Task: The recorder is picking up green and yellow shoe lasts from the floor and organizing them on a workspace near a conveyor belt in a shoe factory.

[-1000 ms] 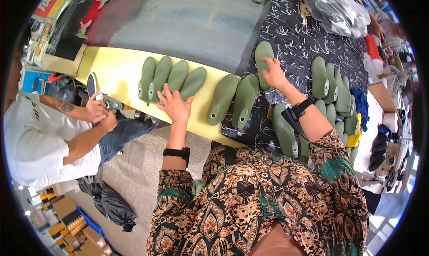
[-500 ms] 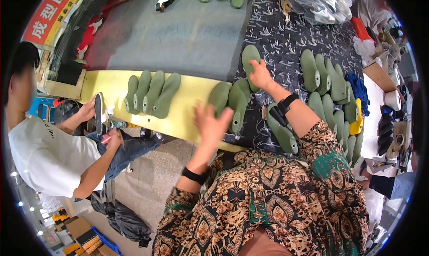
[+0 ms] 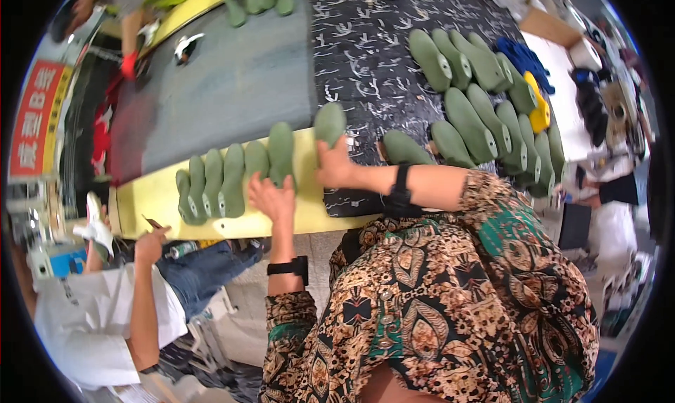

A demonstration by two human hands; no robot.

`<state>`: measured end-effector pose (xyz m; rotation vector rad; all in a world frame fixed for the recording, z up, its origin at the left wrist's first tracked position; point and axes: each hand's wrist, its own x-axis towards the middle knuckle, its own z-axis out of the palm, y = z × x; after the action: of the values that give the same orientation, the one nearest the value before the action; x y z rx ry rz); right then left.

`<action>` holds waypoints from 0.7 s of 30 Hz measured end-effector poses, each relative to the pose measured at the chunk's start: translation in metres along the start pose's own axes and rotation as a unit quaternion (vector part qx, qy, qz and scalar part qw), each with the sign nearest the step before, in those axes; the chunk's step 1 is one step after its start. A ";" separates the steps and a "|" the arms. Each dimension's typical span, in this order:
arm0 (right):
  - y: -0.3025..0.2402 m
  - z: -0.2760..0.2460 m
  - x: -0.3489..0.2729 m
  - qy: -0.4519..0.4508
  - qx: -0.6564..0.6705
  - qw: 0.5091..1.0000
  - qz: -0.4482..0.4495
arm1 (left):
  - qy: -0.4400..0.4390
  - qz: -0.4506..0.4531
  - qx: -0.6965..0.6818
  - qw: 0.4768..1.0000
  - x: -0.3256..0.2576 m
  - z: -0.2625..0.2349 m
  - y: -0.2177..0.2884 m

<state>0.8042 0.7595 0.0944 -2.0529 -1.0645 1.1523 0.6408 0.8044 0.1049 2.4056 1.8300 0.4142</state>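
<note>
My right hand [image 3: 336, 165] grips the lower end of a green shoe last [image 3: 330, 124], standing where the yellow board meets the dark cloth. To its left, my left hand [image 3: 273, 199] has its fingers spread at the lower ends of two more green lasts, a shorter one [image 3: 256, 158] and a taller one [image 3: 281, 153]; its fingertips seem to touch them. Left of these, several green lasts [image 3: 213, 185] are lined up side by side on the yellow board [image 3: 309, 210].
On the black, white-marked cloth [image 3: 373, 59] lie several rows of green lasts [image 3: 467, 125] and one yellow last [image 3: 536, 104]. Blue gloves [image 3: 524, 66] rest beyond them. A grey belt [image 3: 232, 73] runs behind the board. A co-worker in a white shirt [image 3: 98, 326] sits at left; another person stands far left.
Both hands have moved left along the board. The last in my right hand came along from the dark cloth, and two lasts now stand beside the row near my left hand. The view has shifted right.
</note>
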 end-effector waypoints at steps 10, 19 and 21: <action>-0.021 -0.134 -0.049 -0.119 -0.244 0.938 -0.216 | 0.055 0.137 -0.338 0.929 -0.015 -0.040 0.062; 0.141 -0.224 -0.147 -0.026 -0.319 0.937 0.142 | -0.399 0.273 -0.153 0.862 -0.073 -0.027 0.226; 0.110 -0.221 -0.148 -0.041 -0.172 0.963 0.203 | -0.447 0.265 -0.119 0.846 -0.077 -0.023 0.237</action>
<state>0.9907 0.5581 0.1821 -2.6059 -0.9603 1.3304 0.8371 0.6632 0.1703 2.2660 0.6732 -0.3961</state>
